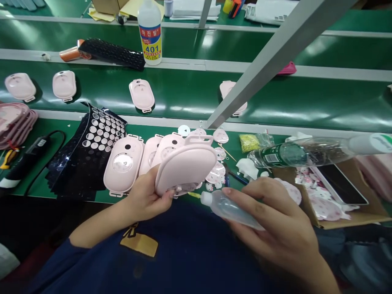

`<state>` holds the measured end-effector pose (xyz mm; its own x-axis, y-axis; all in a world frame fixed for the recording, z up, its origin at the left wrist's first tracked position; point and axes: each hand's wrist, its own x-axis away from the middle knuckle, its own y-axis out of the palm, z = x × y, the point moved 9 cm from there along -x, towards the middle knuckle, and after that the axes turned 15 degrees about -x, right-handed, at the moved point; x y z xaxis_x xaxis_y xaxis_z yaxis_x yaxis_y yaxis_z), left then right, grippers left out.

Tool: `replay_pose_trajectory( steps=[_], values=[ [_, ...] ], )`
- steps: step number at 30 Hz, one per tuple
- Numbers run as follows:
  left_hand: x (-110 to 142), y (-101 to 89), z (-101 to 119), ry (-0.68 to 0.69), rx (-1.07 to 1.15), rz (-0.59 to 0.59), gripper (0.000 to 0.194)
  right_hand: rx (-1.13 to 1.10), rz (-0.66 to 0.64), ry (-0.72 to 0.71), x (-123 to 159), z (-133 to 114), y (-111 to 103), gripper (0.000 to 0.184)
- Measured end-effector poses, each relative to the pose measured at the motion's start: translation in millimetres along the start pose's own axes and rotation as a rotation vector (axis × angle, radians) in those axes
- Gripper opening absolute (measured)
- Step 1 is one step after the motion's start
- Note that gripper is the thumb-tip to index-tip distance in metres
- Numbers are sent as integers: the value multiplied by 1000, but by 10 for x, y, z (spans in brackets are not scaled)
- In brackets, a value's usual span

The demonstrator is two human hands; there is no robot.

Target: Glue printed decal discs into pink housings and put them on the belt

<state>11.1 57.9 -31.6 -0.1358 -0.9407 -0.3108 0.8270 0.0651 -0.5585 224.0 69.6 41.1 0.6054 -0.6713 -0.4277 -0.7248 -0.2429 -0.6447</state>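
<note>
Green workbench (69, 127), conveyor belt (183, 96) behind w/ a few pink plastic cases (141, 94) spaced along it.
Person's L hand (150, 195) has a pink oval case (186, 166) pinched by its lower edge, tilted up over the bench's front edge, nr the other pink ones (123, 173) lying there. R hand (271, 214) is wrapped round a translucent squeeze bottle (225, 206), yellowish nozzle (194, 195) right by the case's bottom edge, can't tell if touching tbh. Clear plastic bottle w/ green label (292, 154) lies off to the R.
</note>
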Motion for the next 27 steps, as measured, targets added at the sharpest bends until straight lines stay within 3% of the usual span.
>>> replay_pose_trajectory(
  steps=[9, 18, 27],
  values=[
    [18, 7, 66, 45, 3, -4, 67, -1, -27, 44, 13, -36, -5, 64],
    [22, 3, 15, -15, -1, -10, 65, -5, -45, 23, -11, -30, 4, 64],
    [-16, -51, 136, 85, 8, 26, 69, -22, -44, 25, 17, -25, -3, 66]
  ],
)
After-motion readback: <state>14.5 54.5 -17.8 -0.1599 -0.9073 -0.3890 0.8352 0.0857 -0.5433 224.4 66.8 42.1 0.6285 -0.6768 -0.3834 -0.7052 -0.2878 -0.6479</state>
